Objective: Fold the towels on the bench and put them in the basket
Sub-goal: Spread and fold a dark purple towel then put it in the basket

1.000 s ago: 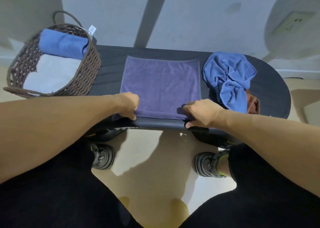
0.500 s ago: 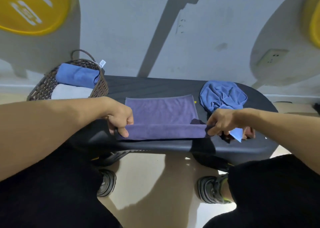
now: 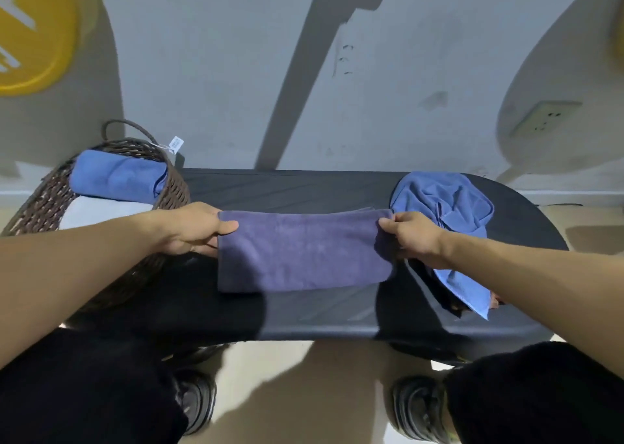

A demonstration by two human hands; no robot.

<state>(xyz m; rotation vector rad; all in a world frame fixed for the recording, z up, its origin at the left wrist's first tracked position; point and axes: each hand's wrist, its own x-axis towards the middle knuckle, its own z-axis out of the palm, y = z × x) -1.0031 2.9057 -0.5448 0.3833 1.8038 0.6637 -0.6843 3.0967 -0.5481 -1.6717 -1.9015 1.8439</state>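
black shoes (image 3: 199, 406) sit on the floor at 6 o'clock. above them, the dark table (image 3: 324, 322) carries a purple towel (image 3: 304, 251) folded in half at centre. the left hand (image 3: 196, 229) has its grip pinching the towel's 9 o'clock end; the right hand (image 3: 410, 237) pinches its 3 o'clock end. a crumpled blue towel (image 3: 445, 207) lies at 2 o'clock. the wicker basket (image 3: 47, 200), at 10 o'clock, holds a rolled blue towel (image 3: 118, 175).

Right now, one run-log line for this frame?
step: first fold | purple towel doubled on bench | left hand, right hand pinch far corners | basket: two folded | blue towel unfolded
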